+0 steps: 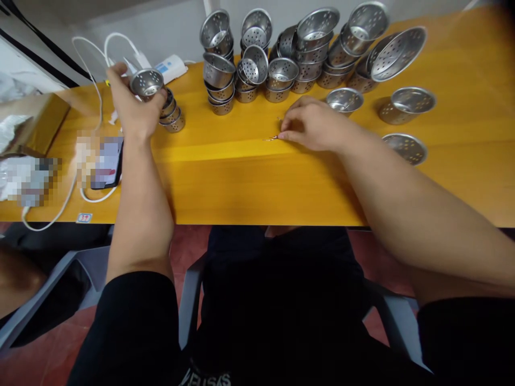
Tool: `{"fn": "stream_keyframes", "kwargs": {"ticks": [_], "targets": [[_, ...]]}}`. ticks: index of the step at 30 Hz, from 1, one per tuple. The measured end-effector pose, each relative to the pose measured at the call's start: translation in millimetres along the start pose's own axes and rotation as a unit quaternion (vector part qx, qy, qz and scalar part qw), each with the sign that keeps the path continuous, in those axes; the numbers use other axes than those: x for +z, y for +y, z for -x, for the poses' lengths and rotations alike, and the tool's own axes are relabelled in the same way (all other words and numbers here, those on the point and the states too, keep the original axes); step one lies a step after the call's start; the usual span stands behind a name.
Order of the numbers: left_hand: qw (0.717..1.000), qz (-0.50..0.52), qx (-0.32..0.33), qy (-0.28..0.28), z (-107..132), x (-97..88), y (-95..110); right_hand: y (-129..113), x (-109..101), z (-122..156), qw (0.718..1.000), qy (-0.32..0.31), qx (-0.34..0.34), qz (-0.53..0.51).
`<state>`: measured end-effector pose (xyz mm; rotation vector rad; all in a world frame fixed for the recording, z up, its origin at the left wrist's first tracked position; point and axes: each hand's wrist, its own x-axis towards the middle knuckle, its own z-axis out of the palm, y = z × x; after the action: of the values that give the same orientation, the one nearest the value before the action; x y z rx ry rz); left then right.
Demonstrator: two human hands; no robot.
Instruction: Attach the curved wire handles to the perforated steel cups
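My left hand [131, 104] is closed around a small perforated steel cup [147, 83], held above a short stack of the same cups [173, 115] at the table's left. My right hand [311, 123] rests on the yellow table [241, 177], fingertips pinched on a thin metal wire piece [271, 138] lying on the surface. Both forearms reach out from black sleeves.
Many stacked perforated steel cups [289, 64] crowd the table's far side, with loose ones [406, 102] and a flat strainer disc [404, 147] at the right. A phone [107, 163], white cables [86, 59] and a white adapter [171, 67] lie at the left. A grey chair [84, 268] stands below.
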<state>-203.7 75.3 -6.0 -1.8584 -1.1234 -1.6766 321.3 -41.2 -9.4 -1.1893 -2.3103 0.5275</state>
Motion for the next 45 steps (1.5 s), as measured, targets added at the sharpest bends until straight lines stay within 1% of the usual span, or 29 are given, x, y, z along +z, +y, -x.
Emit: {"fn": "stream_keyframes", "kwargs": {"ticks": [1,3,5,7,9,10,11,12,13,14,15,16,18,19,20,21,22,23,25,27,29,31,32,34,36,39,43,45], "targets": [[1.000,0.013,-0.009,-0.014,2,2.2,-4,0,0,1,1.000,0.003,0.004,-0.008],[0.999,0.033,-0.032,0.018,6,7.6,-9,-1,0,1,1.000,0.006,0.009,-0.015],[0.999,0.026,-0.044,0.010,7,10.3,-17,-1,-1,2,1.000,0.005,0.009,-0.011],[0.996,0.019,-0.054,-0.074,6,7.8,-26,-2,-2,2,1.000,0.002,0.010,-0.006],[0.986,0.022,-0.089,-0.138,4,1.4,-30,-3,-3,1,1.000,0.000,0.015,0.000],[0.984,0.023,-0.113,-0.135,3,-2.3,-26,-3,-4,1,1.000,0.000,0.018,0.003],[0.982,0.021,-0.132,-0.130,3,-5.6,-17,-3,-4,1,1.000,0.002,0.021,0.005],[0.979,0.017,-0.136,-0.148,3,-8.2,-1,-3,-3,1,1.000,0.005,0.021,0.007],[0.971,0.018,-0.113,-0.209,4,-9.5,21,-3,-3,1,1.000,0.007,0.020,0.010],[0.957,0.016,-0.069,-0.280,5,-9.3,48,-2,-3,1,1.000,0.008,0.018,0.014],[0.946,0.018,-0.027,-0.323,8,-7.4,79,-2,-3,1,1.000,0.008,0.015,0.019],[0.939,0.024,0.001,-0.343,11,-4.3,112,-2,-2,1,1.000,0.006,0.012,0.023],[0.937,0.042,0.027,-0.347,16,3.8,172,-3,-2,1,1.000,0.002,0.009,0.028],[0.938,0.048,0.030,-0.342,18,7.2,194,-4,-3,1,1.000,0.004,0.010,0.027],[0.940,0.049,0.029,-0.336,18,9.6,210,-4,-3,1,1.000,0.006,0.010,0.026],[0.943,0.047,0.025,-0.329,16,10.6,218,-5,-3,1,1.000,0.008,0.011,0.024],[0.946,0.043,0.018,-0.322,14,10.5,219,-6,-2,1,1.000,0.008,0.012,0.022],[0.948,0.037,0.009,-0.315,10,9.8,214,-6,-1,1,1.000,0.009,0.014,0.020],[0.953,0.025,-0.009,-0.301,2,10.0,193,-6,1,0,1.000,0.013,0.018,0.014],[0.956,0.023,-0.012,-0.294,0,16.9,168,-6,4,-1,0.999,0.021,0.025,0.007],[0.953,0.038,-0.004,-0.300,4,32.0,146,-6,7,-2,0.999,0.024,0.030,-0.002],[0.953,0.046,-0.040,-0.297,13,51.7,129,-5,10,-3,0.999,0.027,0.033,-0.011],[0.954,0.055,-0.053,-0.290,17,61.4,123,-5,10,-3,0.999,0.031,0.033,-0.013],[0.961,0.082,-0.058,-0.256,24,76.8,114,-5,11,-3,0.999,0.036,0.029,-0.016],[0.967,0.107,-0.046,-0.225,27,84.9,107,-4,12,-3,0.999,0.038,0.024,-0.021],[0.970,0.119,-0.036,-0.210,26,86.7,104,-3,12,-3,0.999,0.037,0.014,-0.034],[0.969,0.131,-0.041,-0.205,24,86.3,109,-1,11,-3,0.999,0.034,0.000,-0.017],[0.975,0.123,-0.032,-0.181,24,84.2,114,-2,10,-3,1.000,0.027,-0.007,0.001]]}}
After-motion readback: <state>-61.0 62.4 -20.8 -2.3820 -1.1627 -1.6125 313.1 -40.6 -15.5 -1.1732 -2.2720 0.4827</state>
